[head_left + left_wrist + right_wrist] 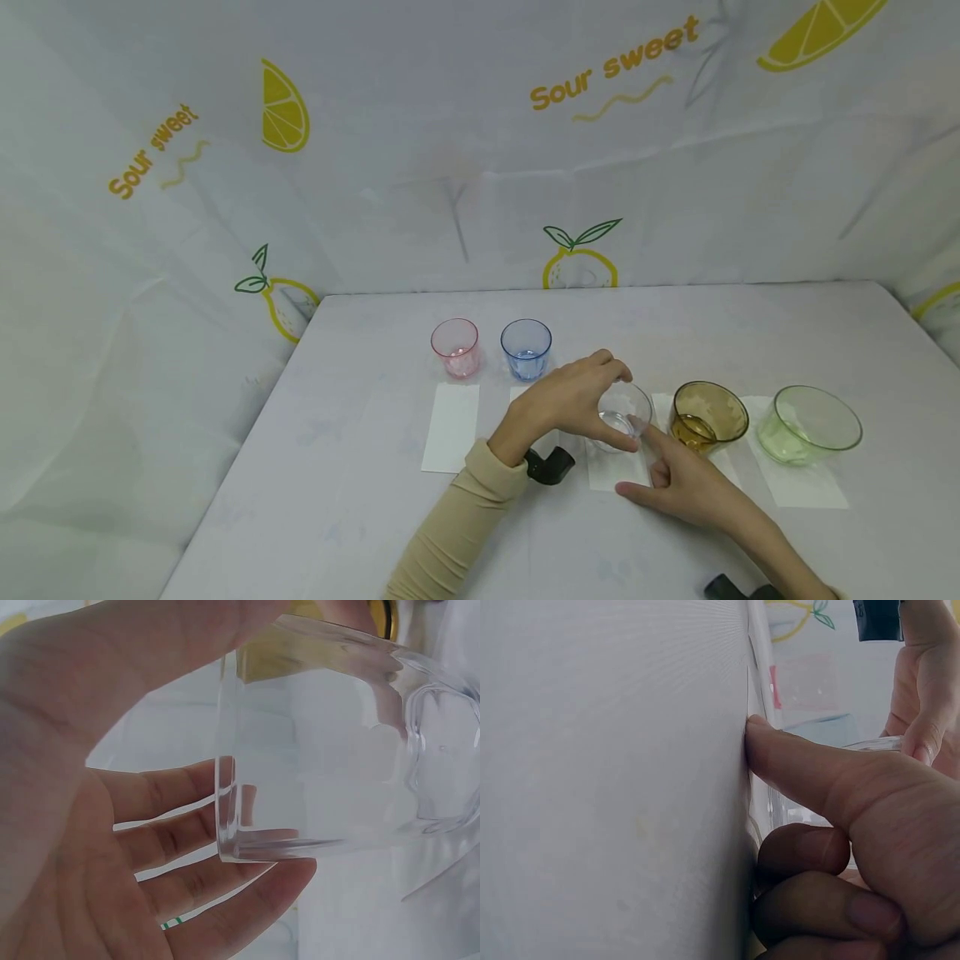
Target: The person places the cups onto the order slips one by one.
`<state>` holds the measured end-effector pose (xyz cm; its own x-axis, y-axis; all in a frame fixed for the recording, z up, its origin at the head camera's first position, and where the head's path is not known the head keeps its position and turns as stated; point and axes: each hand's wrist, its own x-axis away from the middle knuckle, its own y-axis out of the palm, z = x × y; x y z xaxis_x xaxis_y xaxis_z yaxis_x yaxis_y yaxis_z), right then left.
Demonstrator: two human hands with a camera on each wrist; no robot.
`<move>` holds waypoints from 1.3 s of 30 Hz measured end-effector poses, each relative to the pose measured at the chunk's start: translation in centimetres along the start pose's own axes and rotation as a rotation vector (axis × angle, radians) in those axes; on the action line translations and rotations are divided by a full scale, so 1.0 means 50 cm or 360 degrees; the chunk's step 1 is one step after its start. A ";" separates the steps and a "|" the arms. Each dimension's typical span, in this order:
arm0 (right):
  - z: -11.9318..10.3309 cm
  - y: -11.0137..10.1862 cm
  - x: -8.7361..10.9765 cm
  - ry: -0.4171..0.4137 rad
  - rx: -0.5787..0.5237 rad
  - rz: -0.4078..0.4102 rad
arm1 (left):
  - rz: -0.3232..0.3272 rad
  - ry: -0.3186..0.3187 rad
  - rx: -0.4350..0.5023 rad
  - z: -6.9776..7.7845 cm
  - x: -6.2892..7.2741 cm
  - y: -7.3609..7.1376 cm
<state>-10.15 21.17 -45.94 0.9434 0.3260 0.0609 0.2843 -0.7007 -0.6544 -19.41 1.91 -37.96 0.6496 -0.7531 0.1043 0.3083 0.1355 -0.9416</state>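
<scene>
"Sour sweet" reads twice in orange-yellow print on the white backdrop cloth (420, 125), head view: smaller left lettering (153, 152) slanting steeply upward, larger right lettering (615, 62) near top, gentler slant, each with a wavy line (622, 100) beneath.

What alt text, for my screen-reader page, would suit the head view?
A person's left hand grips a clear glass over a white paper strip, the right hand close beside it. On the white table, a brown glass and green glass stand to the right, a pink glass and blue glass farther back, left.
</scene>
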 end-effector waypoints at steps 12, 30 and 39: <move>-0.001 0.000 0.004 0.0003 -0.0005 0.0015 | -0.0006 0.0013 0.0004 0.001 0.000 0.002; -0.008 -0.001 0.007 0.0055 0.0006 0.0015 | -0.0003 0.0050 0.0026 -0.001 0.007 -0.002; -0.027 -0.003 0.030 0.0124 0.0198 0.0134 | 0.0057 0.0062 0.0096 -0.019 0.023 -0.021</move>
<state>-8.56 20.89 -44.71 0.9747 0.2159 0.0573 0.1852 -0.6377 -0.7476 -19.62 0.28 -37.16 0.6337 -0.7714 0.0571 0.3275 0.2007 -0.9233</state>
